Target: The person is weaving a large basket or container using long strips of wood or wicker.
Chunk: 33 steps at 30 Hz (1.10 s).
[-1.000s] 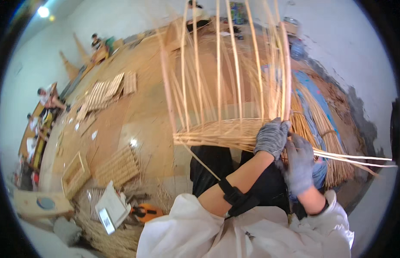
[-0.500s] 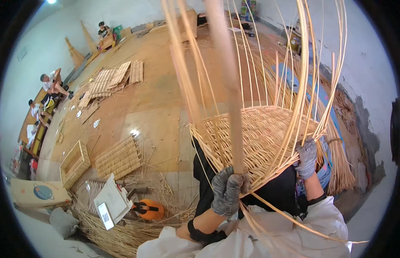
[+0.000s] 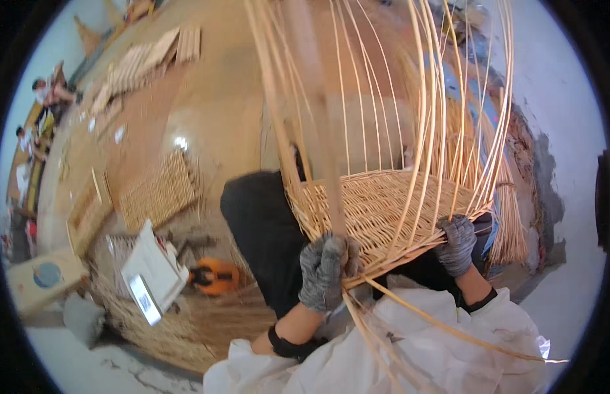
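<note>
An unfinished wicker basket (image 3: 377, 203) rests tilted across my lap, its woven base facing up and long willow rods (image 3: 424, 118) rising from its edges. At the near left corner my left hand (image 3: 321, 272), in a grey glove, closes round the foot of a thick upright stick (image 3: 332, 190), whose upper part is blurred. My right hand (image 3: 457, 244), also gloved, grips the near right edge with its fingers curled at the rim; part of them is hidden. From the near edge a loose rod (image 3: 442, 320) trails right across my white apron.
On the floor at left lie a woven panel (image 3: 159, 190), a wooden frame (image 3: 89, 213), an orange tool (image 3: 215, 276) and a phone (image 3: 144, 300) beside white packaging. Bundled rods (image 3: 508, 223) stand by the right wall. Two people (image 3: 52, 88) sit far left.
The view has tipped downward, so the far room slides up. Basket and hands appear shifted left, the basket lying slightly lower, and my left knee now shows. Both hands keep their grip.
</note>
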{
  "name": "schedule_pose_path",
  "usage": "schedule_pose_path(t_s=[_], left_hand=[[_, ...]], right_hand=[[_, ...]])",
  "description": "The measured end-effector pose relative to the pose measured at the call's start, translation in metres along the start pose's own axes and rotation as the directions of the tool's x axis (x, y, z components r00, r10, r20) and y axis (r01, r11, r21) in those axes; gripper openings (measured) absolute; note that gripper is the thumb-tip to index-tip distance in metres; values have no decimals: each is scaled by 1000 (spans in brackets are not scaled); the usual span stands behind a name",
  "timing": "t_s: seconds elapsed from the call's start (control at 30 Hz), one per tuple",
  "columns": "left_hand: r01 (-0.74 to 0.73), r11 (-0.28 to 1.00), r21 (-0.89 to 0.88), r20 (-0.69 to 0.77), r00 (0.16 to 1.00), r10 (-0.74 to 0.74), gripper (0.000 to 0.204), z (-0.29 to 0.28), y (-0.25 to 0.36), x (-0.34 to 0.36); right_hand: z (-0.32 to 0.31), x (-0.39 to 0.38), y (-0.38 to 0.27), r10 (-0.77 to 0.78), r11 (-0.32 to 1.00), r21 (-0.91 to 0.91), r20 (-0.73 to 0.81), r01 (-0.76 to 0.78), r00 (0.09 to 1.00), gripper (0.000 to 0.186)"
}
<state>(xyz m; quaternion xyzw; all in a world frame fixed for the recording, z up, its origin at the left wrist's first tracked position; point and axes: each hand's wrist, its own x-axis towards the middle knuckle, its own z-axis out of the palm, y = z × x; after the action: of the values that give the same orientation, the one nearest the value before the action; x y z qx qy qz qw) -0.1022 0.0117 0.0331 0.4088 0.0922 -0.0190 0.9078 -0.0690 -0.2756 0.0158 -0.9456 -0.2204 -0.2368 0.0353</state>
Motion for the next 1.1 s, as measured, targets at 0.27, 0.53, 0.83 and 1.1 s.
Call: schedule_pose_path(t_s=[0.27, 0.53, 0.83, 1.1], left_hand=[[297, 951, 82, 0, 955, -298, 38, -37, 8, 45], [317, 921, 225, 359, 852, -381, 28, -52, 20, 65], [131, 906, 403, 580, 729, -363, 32, -55, 22, 75], [171, 962, 214, 892, 368, -264, 55, -72, 21, 102]], right_hand=[[5, 19, -12, -70, 996, 74, 304, 50, 950, 45], [-84, 165, -63, -401, 732, 672, 552, -106, 731, 22], [-78, 171, -127, -977, 199, 907, 156, 372, 143, 33], [-82, 201, -151, -932, 259, 950, 293, 176, -215, 33]])
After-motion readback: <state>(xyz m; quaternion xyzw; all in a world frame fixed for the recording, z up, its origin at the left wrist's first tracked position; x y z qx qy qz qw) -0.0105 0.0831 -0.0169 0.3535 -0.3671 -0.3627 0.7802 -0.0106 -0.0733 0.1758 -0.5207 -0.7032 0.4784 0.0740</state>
